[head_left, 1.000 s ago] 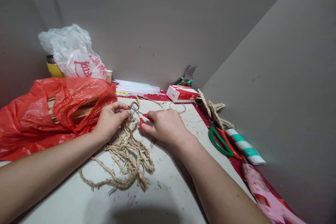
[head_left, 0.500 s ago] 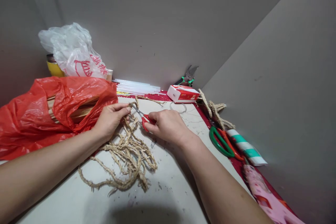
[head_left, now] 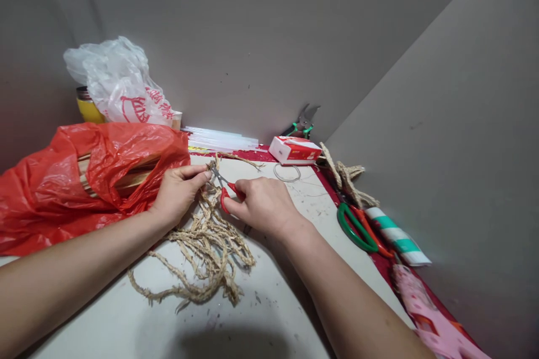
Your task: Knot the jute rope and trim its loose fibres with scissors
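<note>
A tangled bundle of braided straw-coloured cord (head_left: pixel 210 252) lies on the pale tabletop, its upper end rising to my left hand (head_left: pixel 179 190). Thumb and forefinger of that hand pinch the cord's end. My right hand (head_left: pixel 265 205) has its fingers in the handles of small red-handled scissors (head_left: pixel 219 178). The scissor blades point up and left, slightly parted, against the cord right beside my left fingertips. Just where the blades meet the strand is too small to make out.
At left lies a red plastic bag (head_left: pixel 42 179) with thin wooden strips (head_left: pixel 138 171) inside. Behind are a white plastic bag (head_left: pixel 122 78), clear sticks (head_left: pixel 221 139), a red-white box (head_left: pixel 295 150) and pruning shears (head_left: pixel 307 119). Green-handled scissors (head_left: pixel 357 228) and a striped roll (head_left: pixel 398 235) line the right edge.
The scissors' handles have spread apart and shifted slightly left with my right hand, the blades parting a little. My left hand keeps its pinch on the cord.
</note>
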Demonstrator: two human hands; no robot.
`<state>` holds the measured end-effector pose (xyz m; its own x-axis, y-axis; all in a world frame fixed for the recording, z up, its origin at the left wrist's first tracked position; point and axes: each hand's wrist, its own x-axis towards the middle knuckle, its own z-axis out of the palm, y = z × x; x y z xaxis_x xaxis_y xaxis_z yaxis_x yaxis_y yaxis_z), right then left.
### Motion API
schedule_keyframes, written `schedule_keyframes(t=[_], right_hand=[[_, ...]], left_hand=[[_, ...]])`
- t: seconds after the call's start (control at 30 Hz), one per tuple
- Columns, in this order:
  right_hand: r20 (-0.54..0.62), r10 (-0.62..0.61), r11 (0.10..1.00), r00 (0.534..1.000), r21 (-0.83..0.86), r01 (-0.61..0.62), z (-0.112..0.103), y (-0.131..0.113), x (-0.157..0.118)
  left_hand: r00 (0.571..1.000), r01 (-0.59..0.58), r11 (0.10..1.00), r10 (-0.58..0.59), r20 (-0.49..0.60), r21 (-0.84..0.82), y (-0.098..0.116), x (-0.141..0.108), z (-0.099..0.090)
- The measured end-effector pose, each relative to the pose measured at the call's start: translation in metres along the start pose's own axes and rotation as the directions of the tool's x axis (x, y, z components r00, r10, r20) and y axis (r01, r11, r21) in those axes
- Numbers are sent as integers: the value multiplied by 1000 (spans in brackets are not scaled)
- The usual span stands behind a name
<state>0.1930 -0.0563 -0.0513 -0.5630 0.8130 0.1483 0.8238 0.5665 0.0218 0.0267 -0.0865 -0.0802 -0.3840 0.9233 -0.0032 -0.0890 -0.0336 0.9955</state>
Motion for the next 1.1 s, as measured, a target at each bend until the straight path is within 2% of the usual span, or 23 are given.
schedule_keyframes(t=[0.2,0.53,0.7,0.93,1.1], right_hand=[[14,20,1000,1000,17,-20,-5,-4,0],[25,-16,1000,1000,12,16,-2,3,2],[22,-23,1000,999,3,23,-3,3,2],[-35,1,1000,999,-6,-2,-5,0,-1],[-6,-17,1000,1000,25,17,-4,3,1]], left_hand=[[994,-101,988,105,-28,120,-2,0,-3],[995,-73,994,78,-57,82,-5,3,-2],[999,-48,999,48,-15,20,-4,2,-2],[982,-188,967,187,21,170,-4,0,-3],[986,-164,969,166,5,183,-3,-1,-2]])
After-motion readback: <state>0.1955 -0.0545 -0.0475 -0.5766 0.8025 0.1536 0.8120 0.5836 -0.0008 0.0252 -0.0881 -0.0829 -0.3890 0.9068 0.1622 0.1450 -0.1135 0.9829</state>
